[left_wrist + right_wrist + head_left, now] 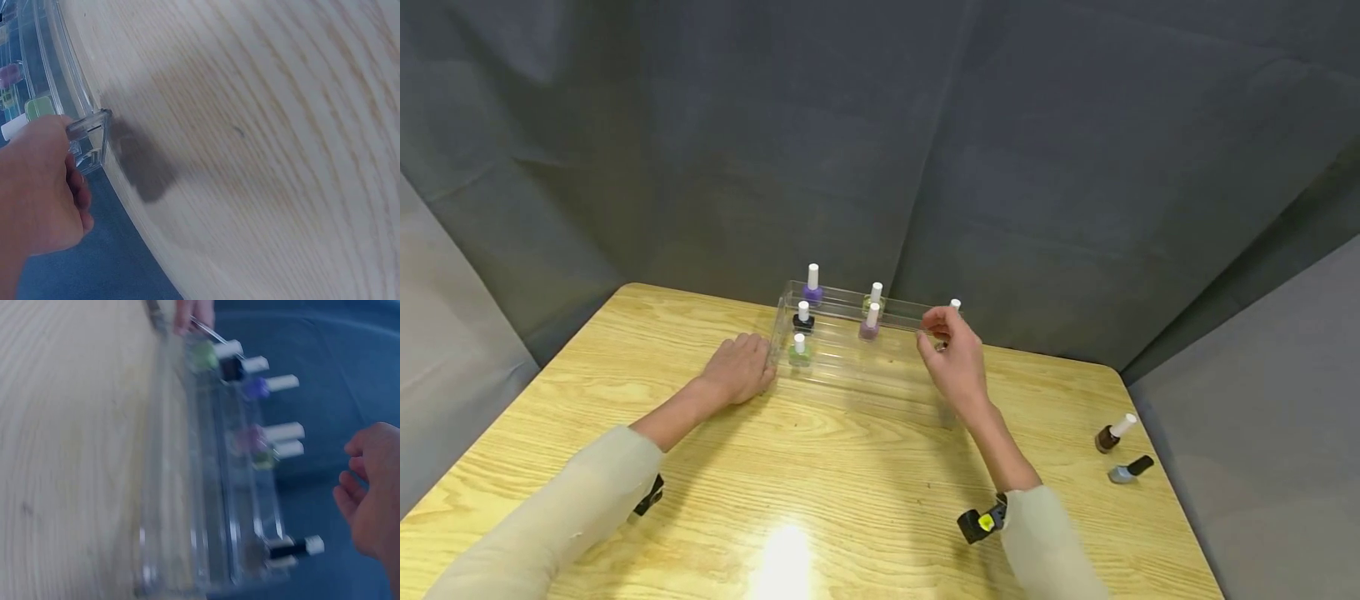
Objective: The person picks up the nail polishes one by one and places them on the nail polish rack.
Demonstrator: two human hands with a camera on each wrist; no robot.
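Observation:
A clear stepped rack [857, 387] stands toward the table's back with several nail polish bottles on its tiers. My left hand [739, 369] grips the rack's left end; in the left wrist view its fingers curl around the end panel. Near that end sit a purple bottle [812, 293], a black bottle [803, 321] and a green bottle [800, 354]. A mauve bottle [869, 329] and a yellow-green bottle [875, 298] are mid-rack. Over the right end, my right hand [958, 362] has loosely bent fingers, holding nothing in the right wrist view. It partly hides bottles there, including a black-capped one [287, 550].
On the table's right side, a dark brown bottle with a white cap [1108, 437] and a pale blue bottle with a black cap [1123, 473] lie tilted or on their sides. A dark curtain [865, 150] hangs close behind the table [790, 467].

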